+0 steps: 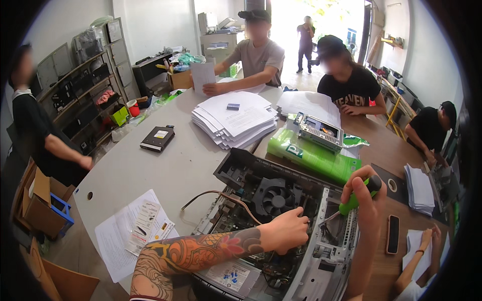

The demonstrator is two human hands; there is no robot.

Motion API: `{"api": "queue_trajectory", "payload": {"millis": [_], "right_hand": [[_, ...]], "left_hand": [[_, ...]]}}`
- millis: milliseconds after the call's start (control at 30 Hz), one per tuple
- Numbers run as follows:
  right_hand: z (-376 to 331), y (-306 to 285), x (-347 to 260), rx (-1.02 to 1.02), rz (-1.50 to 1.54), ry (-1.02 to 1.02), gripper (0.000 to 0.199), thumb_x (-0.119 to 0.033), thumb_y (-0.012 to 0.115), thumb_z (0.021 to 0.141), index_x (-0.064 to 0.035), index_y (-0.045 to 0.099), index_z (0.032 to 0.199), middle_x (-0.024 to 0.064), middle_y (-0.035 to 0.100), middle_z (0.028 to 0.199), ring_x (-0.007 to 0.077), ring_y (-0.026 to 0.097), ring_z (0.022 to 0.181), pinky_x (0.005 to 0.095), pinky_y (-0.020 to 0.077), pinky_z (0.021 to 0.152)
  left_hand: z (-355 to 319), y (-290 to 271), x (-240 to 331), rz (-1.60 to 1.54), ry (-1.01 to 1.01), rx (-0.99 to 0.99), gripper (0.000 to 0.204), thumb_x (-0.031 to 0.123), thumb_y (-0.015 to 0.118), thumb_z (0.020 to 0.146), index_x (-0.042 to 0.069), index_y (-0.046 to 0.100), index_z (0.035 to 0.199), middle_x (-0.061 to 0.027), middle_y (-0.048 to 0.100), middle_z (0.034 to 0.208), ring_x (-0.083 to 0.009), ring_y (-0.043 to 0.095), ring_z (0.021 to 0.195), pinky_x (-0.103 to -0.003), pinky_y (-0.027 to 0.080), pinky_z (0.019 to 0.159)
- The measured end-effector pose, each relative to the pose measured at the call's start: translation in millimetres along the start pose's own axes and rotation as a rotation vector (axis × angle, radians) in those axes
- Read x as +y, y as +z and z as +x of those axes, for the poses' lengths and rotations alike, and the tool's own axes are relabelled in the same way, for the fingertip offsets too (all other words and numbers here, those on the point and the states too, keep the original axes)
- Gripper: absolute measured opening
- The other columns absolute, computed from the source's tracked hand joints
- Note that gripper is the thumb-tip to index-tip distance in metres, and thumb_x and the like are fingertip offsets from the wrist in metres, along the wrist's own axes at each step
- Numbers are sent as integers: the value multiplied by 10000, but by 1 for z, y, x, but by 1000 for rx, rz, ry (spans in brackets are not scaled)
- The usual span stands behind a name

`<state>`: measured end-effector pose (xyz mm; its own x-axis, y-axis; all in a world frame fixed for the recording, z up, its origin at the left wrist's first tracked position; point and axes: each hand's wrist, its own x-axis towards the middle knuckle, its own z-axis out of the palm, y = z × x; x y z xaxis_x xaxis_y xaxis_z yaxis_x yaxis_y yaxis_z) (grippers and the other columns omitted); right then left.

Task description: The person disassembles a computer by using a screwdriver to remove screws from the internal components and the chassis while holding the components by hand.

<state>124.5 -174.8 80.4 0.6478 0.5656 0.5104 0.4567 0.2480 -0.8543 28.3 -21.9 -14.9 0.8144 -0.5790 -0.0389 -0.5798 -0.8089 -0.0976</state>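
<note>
An opened desktop computer case (pixel 346 256) lies before me on the table, its inside facing up. My right hand (pixel 365 188) is closed round a green and black screwdriver (pixel 350 205), whose shaft slants down left into the case beside the metal drive frame. My left hand (pixel 287 232) reaches in below the black cooling fan (pixel 277 197), fingers curled downward; whatever they grip is hidden. The left forearm passes over the circuit board and the labelled metal power supply (pixel 226 277). A loose cable (pixel 216 192) sticks out on the left.
Beyond the case, a metal drive bay (pixel 321 133) rests on a green paper pack (pixel 306 153). A paper stack (pixel 233 118), an optical drive (pixel 157 138), loose sheets (pixel 113 246) and a phone (pixel 393 234) surround it. Several people are around the table.
</note>
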Motion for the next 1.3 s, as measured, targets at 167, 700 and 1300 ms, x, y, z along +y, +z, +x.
{"api": "queue_trajectory", "payload": {"millis": [167, 700, 1300], "right_hand": [[1, -3, 2, 5, -7, -4, 283, -268, 661, 934, -3, 591, 863, 33, 584, 655, 95, 566, 569, 233, 417, 526], [0, -6, 1, 9, -15, -7, 276, -264, 656, 935, -6, 594, 860, 30, 580, 656, 93, 567, 572, 233, 413, 530], [-1, -3, 17, 13, 6, 17, 444, -483, 511, 999, -65, 471, 854, 17, 465, 592, 74, 454, 515, 197, 311, 491]], "left_hand": [[0, 3, 1, 56, -4, 7, 163, 227, 791, 612, 169, 731, 752, -12, 698, 863, -194, 613, 958, -348, 386, 871], [4, -10, 1, 48, 11, -25, 192, 250, 780, 601, 167, 736, 768, -18, 696, 866, -205, 610, 971, -416, 364, 976], [9, 25, 0, -12, 27, -36, 269, 337, 770, 597, 162, 762, 801, -20, 714, 878, -236, 602, 1037, -553, 289, 1058]]}}
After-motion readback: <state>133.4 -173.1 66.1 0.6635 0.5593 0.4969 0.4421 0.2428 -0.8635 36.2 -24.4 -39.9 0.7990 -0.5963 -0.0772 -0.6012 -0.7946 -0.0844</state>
